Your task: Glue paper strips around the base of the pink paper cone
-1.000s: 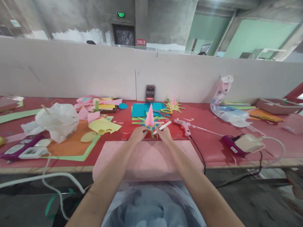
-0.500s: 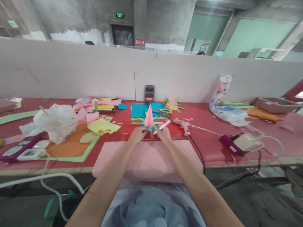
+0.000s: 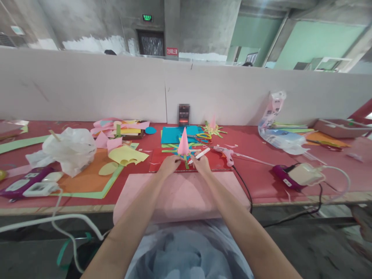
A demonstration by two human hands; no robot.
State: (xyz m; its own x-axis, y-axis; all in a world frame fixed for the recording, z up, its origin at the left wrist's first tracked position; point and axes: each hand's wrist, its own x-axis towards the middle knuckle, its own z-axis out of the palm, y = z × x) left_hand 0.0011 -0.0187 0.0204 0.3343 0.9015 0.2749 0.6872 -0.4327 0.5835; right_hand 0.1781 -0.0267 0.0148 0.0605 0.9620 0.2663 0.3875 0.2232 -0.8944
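Note:
A pink folded-paper cone [image 3: 183, 144] stands upright on a base of green and blue paper strips [image 3: 186, 164], in front of me on a red board [image 3: 157, 159]. My left hand [image 3: 170, 164] is closed at the near left edge of this base, its fingertips pinching the paper. On the near right side, my right hand [image 3: 201, 164] is closed around a white pen-like stick [image 3: 202, 153], which slants up to the right. Its fingertips also touch the strips. Small details between the fingers are too small to make out.
Yellow-handled scissors [image 3: 203, 136] lie on blue paper [image 3: 171, 135] behind the cone. A second paper piece [image 3: 213, 128] stands behind right. A pink glue gun [image 3: 227, 154] with a black cord lies right. Paper scraps [image 3: 128, 155] and a white plastic bag [image 3: 71, 149] are left. A pink cushion [image 3: 180, 193] lies nearest me.
Both hands stay at the paper base with almost no movement. The view shifts slightly; the cone and the white stick keep their places.

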